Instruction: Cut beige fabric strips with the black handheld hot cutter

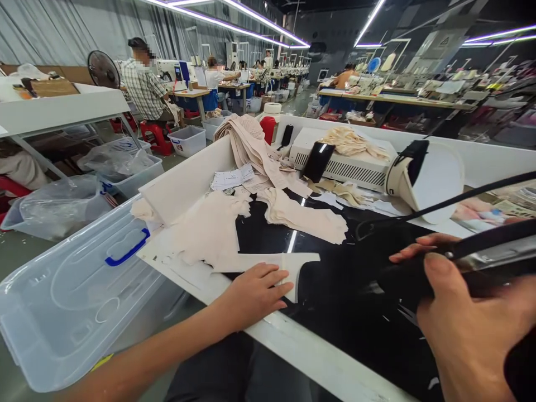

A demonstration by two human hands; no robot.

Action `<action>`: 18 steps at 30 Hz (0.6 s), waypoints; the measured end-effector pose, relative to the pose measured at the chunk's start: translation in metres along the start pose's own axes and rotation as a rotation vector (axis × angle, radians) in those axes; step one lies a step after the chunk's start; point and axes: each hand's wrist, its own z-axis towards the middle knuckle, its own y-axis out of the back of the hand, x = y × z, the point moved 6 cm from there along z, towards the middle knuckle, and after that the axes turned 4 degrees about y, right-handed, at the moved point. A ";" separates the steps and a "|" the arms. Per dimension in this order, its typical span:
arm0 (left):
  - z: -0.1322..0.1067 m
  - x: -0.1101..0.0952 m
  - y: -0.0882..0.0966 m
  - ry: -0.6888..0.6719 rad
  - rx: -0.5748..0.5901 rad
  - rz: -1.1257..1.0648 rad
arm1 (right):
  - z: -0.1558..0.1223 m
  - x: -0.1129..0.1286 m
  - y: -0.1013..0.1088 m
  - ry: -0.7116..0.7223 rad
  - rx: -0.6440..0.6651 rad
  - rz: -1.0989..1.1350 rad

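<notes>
My left hand [263,287] lies palm down with its fingers spread on a flat off-white cut piece of fabric [299,262], near the front edge of the black glossy tabletop [343,318]. On the right, my right hand [464,312] is wrapped round a black tool with a metal strip [498,251]; blur and the picture's edge hide its exact kind. A black cable [444,206] curves above it. Beyond my left hand lie a pale heap of cut fabric [209,229] and a stack of cream pieces [305,215].
A white ventilated box [343,162] with cream cloth on top stands at the back, beside a white lamp-like shade [439,178]. A lidded clear plastic bin [84,290] adjoins the table's left side. A person in a checked shirt [142,89] sits farther off.
</notes>
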 end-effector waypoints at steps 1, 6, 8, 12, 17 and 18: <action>0.002 0.000 0.001 0.007 -0.003 -0.013 | -0.002 0.004 -0.006 0.006 -0.010 0.033; 0.011 -0.005 0.006 -0.058 -0.024 -0.081 | -0.026 0.017 -0.032 -0.014 0.082 0.199; 0.015 -0.007 0.006 -0.097 -0.027 -0.105 | -0.036 0.022 -0.040 0.001 0.064 0.253; 0.022 -0.009 0.002 -0.117 -0.016 -0.135 | -0.053 0.023 -0.050 -0.037 -0.010 0.319; 0.023 -0.006 0.000 -0.077 -0.011 -0.180 | -0.061 0.021 -0.057 -0.008 -0.060 0.309; 0.023 -0.006 0.000 -0.075 -0.017 -0.190 | -0.061 0.021 -0.058 -0.005 -0.072 0.305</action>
